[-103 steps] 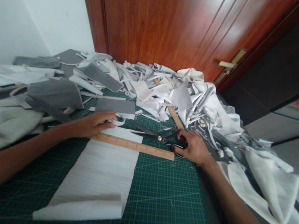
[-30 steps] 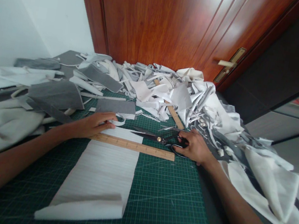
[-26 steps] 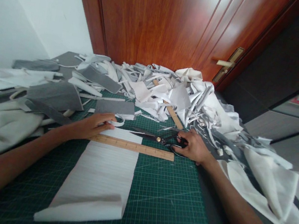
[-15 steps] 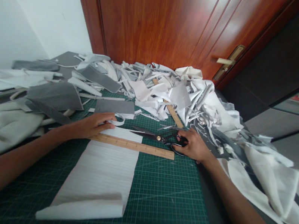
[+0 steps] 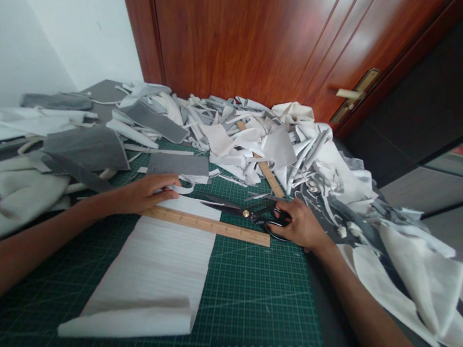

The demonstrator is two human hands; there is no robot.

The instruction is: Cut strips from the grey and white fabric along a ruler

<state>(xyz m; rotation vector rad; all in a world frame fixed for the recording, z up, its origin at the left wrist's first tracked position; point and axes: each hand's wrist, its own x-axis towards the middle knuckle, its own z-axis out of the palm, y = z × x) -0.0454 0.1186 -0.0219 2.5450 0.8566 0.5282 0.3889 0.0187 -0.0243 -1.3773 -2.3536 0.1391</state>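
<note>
My right hand (image 5: 299,222) is closed round the handles of black scissors (image 5: 246,213). Their blades point left and stand apart at the far edge of a white striped fabric piece (image 5: 163,268). A narrow white strip (image 5: 186,188) curls up from that edge, pinched in the fingers of my left hand (image 5: 153,191). Across the fabric lies a wooden ruler (image 5: 209,226), just nearer to me than the blades. The fabric's near end is rolled over on itself. My left fingertips are partly hidden by the strip.
Beneath everything is a green cutting mat (image 5: 260,295). A heap of white and grey fabric scraps (image 5: 228,138) lines the back, with a second wooden ruler (image 5: 272,179) partly buried in it. More cloth (image 5: 421,280) lies at right and left. A brown door (image 5: 244,35) stands behind.
Almost nothing differs. Both hands, the scissors and the strip stay in place; the view has shifted very slightly.
</note>
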